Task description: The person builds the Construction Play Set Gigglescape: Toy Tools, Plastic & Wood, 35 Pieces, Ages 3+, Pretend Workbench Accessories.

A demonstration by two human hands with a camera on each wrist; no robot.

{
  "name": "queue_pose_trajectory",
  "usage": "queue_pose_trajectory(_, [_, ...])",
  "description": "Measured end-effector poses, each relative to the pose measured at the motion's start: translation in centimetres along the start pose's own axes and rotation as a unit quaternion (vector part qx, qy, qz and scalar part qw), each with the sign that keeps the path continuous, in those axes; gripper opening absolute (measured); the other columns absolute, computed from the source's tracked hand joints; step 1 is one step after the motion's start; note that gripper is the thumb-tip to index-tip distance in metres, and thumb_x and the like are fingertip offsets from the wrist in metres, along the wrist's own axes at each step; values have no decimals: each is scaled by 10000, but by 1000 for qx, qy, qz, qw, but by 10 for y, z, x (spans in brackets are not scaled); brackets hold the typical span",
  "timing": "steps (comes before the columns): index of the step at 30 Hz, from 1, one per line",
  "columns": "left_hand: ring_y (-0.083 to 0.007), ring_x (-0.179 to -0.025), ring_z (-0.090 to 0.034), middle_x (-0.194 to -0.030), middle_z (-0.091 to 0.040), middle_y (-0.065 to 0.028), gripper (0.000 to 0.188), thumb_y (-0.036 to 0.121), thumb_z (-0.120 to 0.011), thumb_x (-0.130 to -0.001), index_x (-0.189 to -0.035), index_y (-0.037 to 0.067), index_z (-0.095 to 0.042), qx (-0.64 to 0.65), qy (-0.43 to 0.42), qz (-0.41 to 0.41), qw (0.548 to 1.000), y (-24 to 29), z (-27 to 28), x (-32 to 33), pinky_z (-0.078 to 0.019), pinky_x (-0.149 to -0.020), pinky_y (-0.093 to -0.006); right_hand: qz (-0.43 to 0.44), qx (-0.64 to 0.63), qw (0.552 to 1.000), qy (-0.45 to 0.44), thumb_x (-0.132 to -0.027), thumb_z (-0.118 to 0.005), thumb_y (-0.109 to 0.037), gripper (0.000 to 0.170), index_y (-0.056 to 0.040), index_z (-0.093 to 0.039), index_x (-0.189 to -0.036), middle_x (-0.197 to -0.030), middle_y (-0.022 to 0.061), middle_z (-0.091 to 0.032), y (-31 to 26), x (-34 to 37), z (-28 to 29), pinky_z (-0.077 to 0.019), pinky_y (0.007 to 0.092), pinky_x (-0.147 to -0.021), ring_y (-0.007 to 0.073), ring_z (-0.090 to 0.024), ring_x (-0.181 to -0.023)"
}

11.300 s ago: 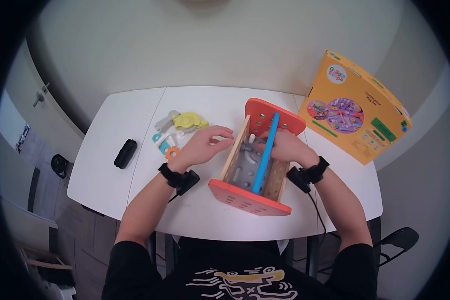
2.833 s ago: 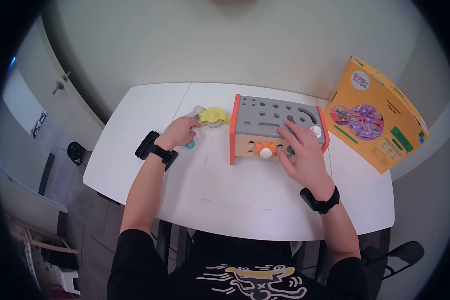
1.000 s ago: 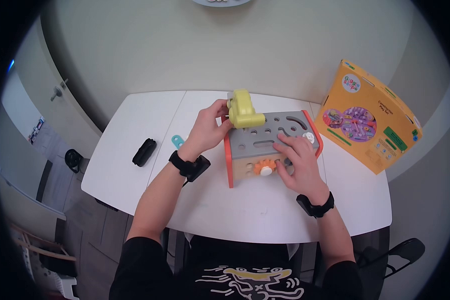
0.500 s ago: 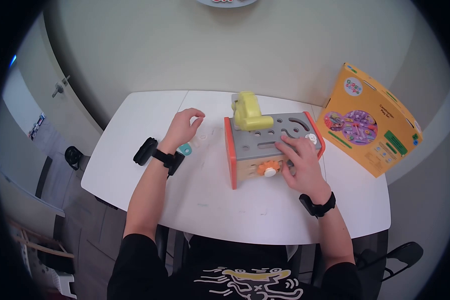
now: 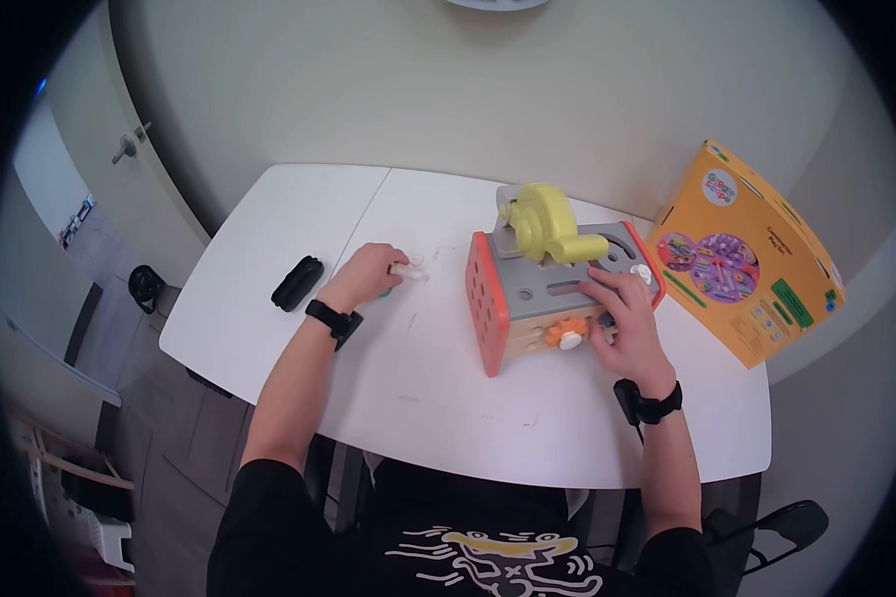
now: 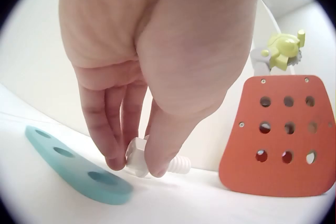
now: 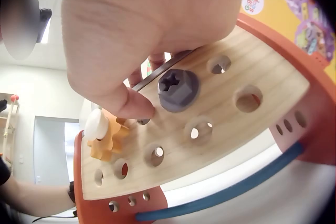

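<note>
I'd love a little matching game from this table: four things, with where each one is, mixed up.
1. White bolt
2. Orange gear
3. Teal strip
4. Yellow toy tool

A. Standing on top of the toy bench
B. Pinched by the left hand
C. On the bench's wooden side
D. Lying unheld on the table

Pairs: 1-B, 2-C, 3-D, 4-A

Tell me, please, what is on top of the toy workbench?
On its grey top: a yellow-green toy saw at left, a white knob at right, and fingers of the right hand. The surface directly beneath them is covered.
</note>
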State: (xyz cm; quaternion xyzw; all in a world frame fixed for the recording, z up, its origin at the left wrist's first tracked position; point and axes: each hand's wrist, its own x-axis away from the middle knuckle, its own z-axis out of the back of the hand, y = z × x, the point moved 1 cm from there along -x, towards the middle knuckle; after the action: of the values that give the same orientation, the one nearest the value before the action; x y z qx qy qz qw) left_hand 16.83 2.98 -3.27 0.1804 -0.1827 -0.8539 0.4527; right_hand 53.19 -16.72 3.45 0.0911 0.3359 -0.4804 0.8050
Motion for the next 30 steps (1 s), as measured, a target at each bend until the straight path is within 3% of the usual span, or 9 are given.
queue_pose_trajectory(7, [-188,-786,-661,-874,-700,-96,246,115,-813,-848,-1062,13,-746,154,36,-35,987,41,5,13,-559,-765,-296,2,15,1000,-8,-698,-654,4,538,-79,-653,-1230,-1338,132,-579,-6,-1,2,-396,484,-1065,343,-542,-1184])
queue_pose_trajectory(9, [-174,-780,-661,-865,-692,-82,241,139,-818,-863,-1051,11,-739,162,42,-88,982,55,9,18,-563,-760,-294,-12,33,999,-31,-681,-661,-11,605,-95,-625,-1279,-1388,138,-532,-10,0,2,-349,517,-1128,354,-485,-1295])
queue_pose_trajectory(13, [-173,-781,-660,-878,-686,-81,250,139,-819,-864,-1063,16,-733,166,40,-109,979,70,11,22,-563,-757,-293,4,87,994,-65,-667,-685,-36,696,-127,-580,-1348,-1437,128,-487,-23,0,1,-270,573,-1181,346,-425,-1376])
queue_pose_trajectory(15, [-207,-780,-667,-891,-681,-95,236,156,-803,-877,-1058,22,-732,182,54,-131,973,76,10,23,-557,-736,-319,-4,108,990,-85,-641,-783,-109,791,-170,-550,-1394,-1453,103,-479,-28,1,-1,-208,623,-1196,327,-399,-1415])
queue_pose_trajectory(21, [-217,-818,-695,-943,-705,-107,280,137,-790,-888,-1130,23,-708,133,91,-159,974,93,10,20,-573,-758,-325,0,182,981,-70,-531,-909,-188,959,-256,-546,-1416,-1448,66,-497,-26,3,-18,-234,645,-1167,305,-414,-1408])
queue_pose_trajectory(24, [-227,-877,-726,-1004,-730,-122,303,96,-774,-893,-1162,-1,-675,230,90,-138,959,104,6,16,-589,-806,-331,39,189,980,-50,-527,-900,-152,953,-280,-560,-1408,-1421,57,-526,-22,5,-24,-275,642,-1140,309,-447,-1382])
queue_pose_trajectory(30, [-207,-938,-742,-1015,-734,-107,239,54,-753,-910,-1110,-25,-649,225,84,-116,964,99,-2,8,-600,-850,-306,77,186,979,-29,-525,-870,-115,949,-296,-581,-1410,-1386,53,-563,-21,0,-20,-325,625,-1104,317,-495,-1334])
